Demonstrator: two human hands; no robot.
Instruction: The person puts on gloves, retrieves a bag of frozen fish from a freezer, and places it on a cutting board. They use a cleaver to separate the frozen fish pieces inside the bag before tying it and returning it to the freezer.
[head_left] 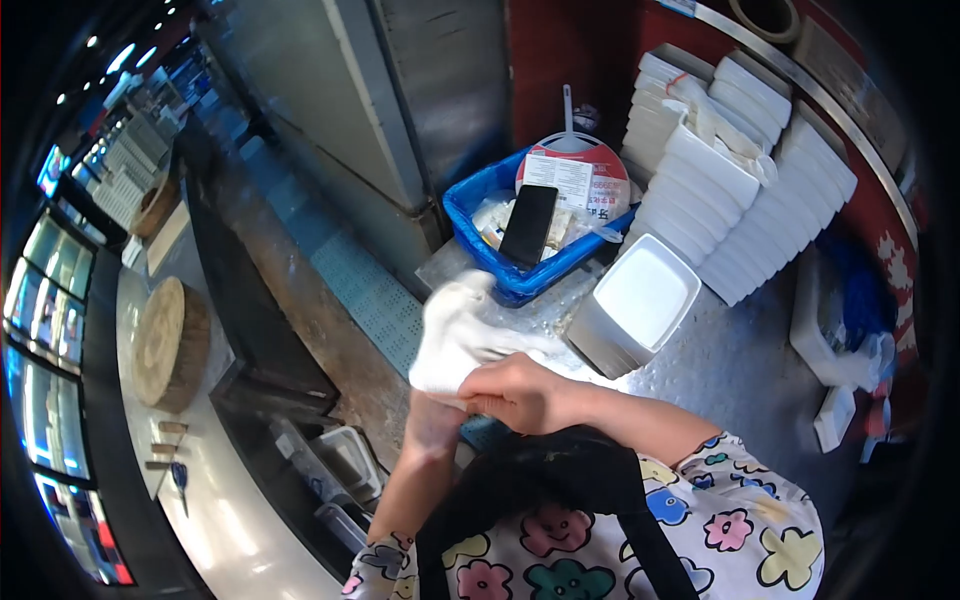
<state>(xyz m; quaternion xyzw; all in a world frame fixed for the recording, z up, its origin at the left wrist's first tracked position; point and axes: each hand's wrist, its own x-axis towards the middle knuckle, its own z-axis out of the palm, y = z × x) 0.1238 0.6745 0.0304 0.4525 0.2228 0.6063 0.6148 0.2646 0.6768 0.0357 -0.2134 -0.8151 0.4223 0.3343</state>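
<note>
A white cloth glove [440, 350] covers my left hand [455, 325], which is raised in the middle of the view. Its fingers point right and look spread, though they are somewhat blurred. My right hand [515, 392] is bare and closed, pinching the glove's cuff at the left wrist. Just beyond the hands, a blue basket [530, 284] lined with a blue bag holds a black phone [529, 225], a red and white round fan [605, 185] and plastic-wrapped items. Right of the hands stands a white rectangular container [650, 290].
Several stacks of white trays [700, 190] lean at the upper right, with another white glove [725, 125] draped on them. A metal worktop [720, 360] lies below. To the left are a round wooden chopping block [170, 345] and tools with wooden handles [165, 448] on a counter [225, 520].
</note>
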